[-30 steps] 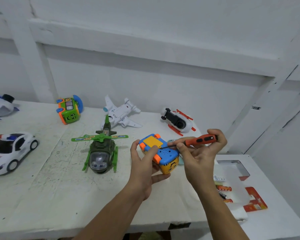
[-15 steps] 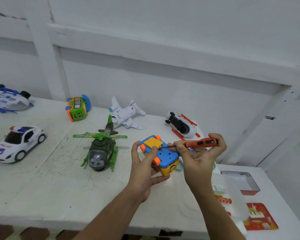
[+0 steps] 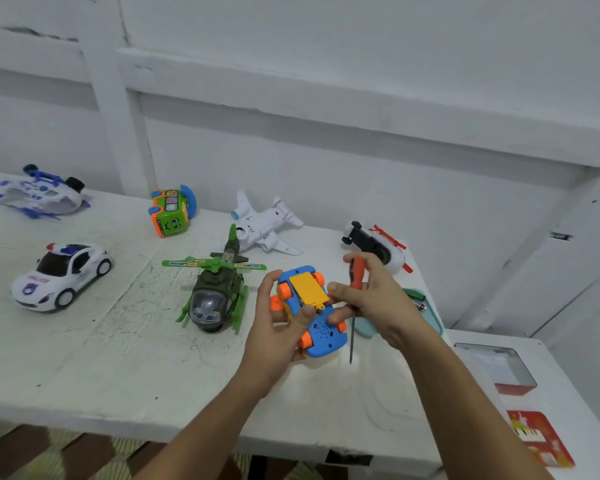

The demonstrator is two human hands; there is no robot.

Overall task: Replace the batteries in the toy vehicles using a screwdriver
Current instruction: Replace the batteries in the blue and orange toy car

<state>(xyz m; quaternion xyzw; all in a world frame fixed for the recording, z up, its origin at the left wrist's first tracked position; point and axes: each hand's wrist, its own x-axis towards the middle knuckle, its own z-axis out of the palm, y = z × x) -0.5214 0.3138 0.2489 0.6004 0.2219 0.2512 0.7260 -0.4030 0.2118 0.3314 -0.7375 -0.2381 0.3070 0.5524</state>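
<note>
My left hand (image 3: 278, 327) holds a blue toy car (image 3: 323, 336) upside down above the white table (image 3: 118, 368), with its orange wheels up and the thumb by its yellow battery cover (image 3: 307, 289). My right hand (image 3: 378, 299) grips an orange-handled screwdriver (image 3: 355, 275) upright, shaft pointing down beside the car. That hand's fingertips touch the cover's near edge. A pale teal tray (image 3: 433, 320) lies behind my right hand; a battery shows in it.
Other toys stand on the table: a green helicopter (image 3: 213, 292), a white plane (image 3: 264, 225), a green and orange bus (image 3: 170, 213), a police car (image 3: 61, 275), a blue and white craft (image 3: 39, 195), an upturned white vehicle (image 3: 378, 245). An open box (image 3: 499, 368) and red card (image 3: 541, 441) lie right.
The screwdriver has swung from lying across the car's underside to standing upright, tip down beside the car. The car has turned lengthwise in my left hand. My view shifted right.
</note>
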